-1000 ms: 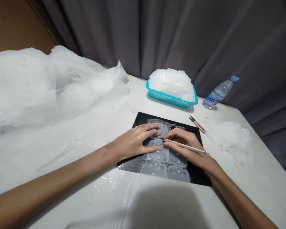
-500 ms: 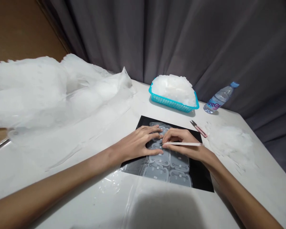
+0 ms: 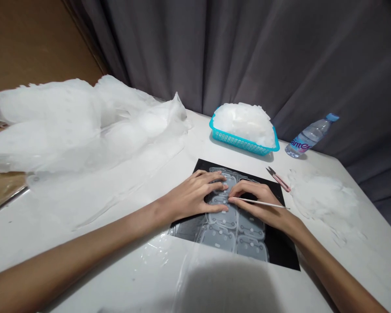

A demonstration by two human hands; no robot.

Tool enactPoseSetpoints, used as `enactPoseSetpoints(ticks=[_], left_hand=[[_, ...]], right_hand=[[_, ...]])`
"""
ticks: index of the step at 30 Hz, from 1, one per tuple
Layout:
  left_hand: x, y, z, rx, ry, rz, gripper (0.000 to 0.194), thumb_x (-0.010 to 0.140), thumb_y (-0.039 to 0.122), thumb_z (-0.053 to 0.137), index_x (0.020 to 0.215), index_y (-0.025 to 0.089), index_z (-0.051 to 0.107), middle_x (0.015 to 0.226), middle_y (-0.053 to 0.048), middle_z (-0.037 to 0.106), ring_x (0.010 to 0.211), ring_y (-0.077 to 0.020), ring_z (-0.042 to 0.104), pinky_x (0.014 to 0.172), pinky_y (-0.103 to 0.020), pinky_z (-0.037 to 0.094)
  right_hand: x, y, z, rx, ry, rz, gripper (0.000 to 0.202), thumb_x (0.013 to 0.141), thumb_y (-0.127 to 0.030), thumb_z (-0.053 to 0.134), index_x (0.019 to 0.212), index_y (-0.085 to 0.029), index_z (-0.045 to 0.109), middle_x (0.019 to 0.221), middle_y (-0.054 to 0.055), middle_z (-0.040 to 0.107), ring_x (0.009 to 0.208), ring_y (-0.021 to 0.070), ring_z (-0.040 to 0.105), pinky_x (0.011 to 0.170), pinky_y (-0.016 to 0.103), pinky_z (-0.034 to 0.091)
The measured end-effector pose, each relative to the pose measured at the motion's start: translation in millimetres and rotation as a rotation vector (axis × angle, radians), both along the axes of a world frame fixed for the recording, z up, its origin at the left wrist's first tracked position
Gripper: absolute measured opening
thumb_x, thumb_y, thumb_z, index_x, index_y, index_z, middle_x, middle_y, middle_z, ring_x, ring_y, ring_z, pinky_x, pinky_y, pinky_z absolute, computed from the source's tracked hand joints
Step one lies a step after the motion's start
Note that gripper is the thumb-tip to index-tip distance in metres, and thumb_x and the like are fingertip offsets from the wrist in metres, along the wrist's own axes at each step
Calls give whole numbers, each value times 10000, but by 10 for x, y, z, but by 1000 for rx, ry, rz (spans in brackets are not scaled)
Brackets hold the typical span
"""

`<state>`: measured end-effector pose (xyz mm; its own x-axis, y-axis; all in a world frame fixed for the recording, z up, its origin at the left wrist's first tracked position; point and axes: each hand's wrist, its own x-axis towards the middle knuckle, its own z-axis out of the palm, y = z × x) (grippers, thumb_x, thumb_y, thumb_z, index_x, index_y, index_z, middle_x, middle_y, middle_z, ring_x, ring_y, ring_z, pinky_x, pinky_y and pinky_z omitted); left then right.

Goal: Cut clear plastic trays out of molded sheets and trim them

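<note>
A translucent sheet of moulded, rounded-rectangle pieces (image 3: 219, 237) lies over a black mat (image 3: 280, 243). My left hand (image 3: 203, 191) rests on this sheet with its fingers spread, pressing nothing but the sheet itself. Close to its fingertips, my right hand (image 3: 257, 198) pinches a thin white stick-like tool (image 3: 263, 203). The tool's shaft points back over the right hand toward the wrist, and its working tip by the sheet is hidden by the fingers.
Beyond the mat stands a turquoise basket (image 3: 241, 142) heaped with white translucent pieces. Pink thread snips (image 3: 278, 179) lie at the mat's upper right, near a pile of clear scraps (image 3: 326, 198). A water bottle (image 3: 311, 137) is behind them. Large translucent sheets (image 3: 84, 126) fill the left.
The tool in my right hand has turned, its back end now lower and farther out past the hand. My left hand keeps its place on the sheet. The whole view has shifted slightly.
</note>
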<state>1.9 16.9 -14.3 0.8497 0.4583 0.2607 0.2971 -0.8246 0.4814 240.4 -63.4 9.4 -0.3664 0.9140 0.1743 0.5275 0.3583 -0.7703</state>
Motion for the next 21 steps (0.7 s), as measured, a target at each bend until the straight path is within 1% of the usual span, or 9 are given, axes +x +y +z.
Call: enactPoseSetpoints(ticks=[6, 13, 17, 21], left_hand=[[13, 28, -27, 19, -19, 7, 604, 910, 636, 692, 1324, 197, 691, 1534, -172, 568, 1410, -359, 534, 1161, -499, 363], [23, 44, -32, 52, -7, 6, 590, 908, 647, 688, 1297, 205, 702, 1518, -170, 583, 1406, -350, 542, 1144, -505, 386], [21, 34, -13, 76, 12, 8, 608, 918, 663, 663, 1304, 193, 699, 1533, -170, 570, 1422, -340, 529, 1157, -496, 378], [12, -3, 14, 74, 68, 18, 619, 945, 656, 632, 1357, 196, 663, 1575, -147, 531, 1468, -319, 480, 1187, -476, 362]], right_hand=[[9, -2, 6, 12, -9, 9, 113, 1010, -308, 640, 933, -240, 688, 977, 36, 736, 917, 209, 700, 881, 351, 534], [-9, -17, 27, 47, -37, 39, 80, 1025, -278, 620, 981, -246, 678, 1028, 31, 732, 990, 203, 699, 913, 338, 530], [-38, -34, 18, 104, -100, 51, 91, 1046, -260, 577, 1020, -239, 662, 1070, 52, 727, 1025, 210, 694, 931, 350, 533], [-18, -50, 50, 188, -215, 102, 134, 1068, -241, 518, 1072, -216, 649, 1092, 89, 717, 1040, 228, 686, 911, 362, 533]])
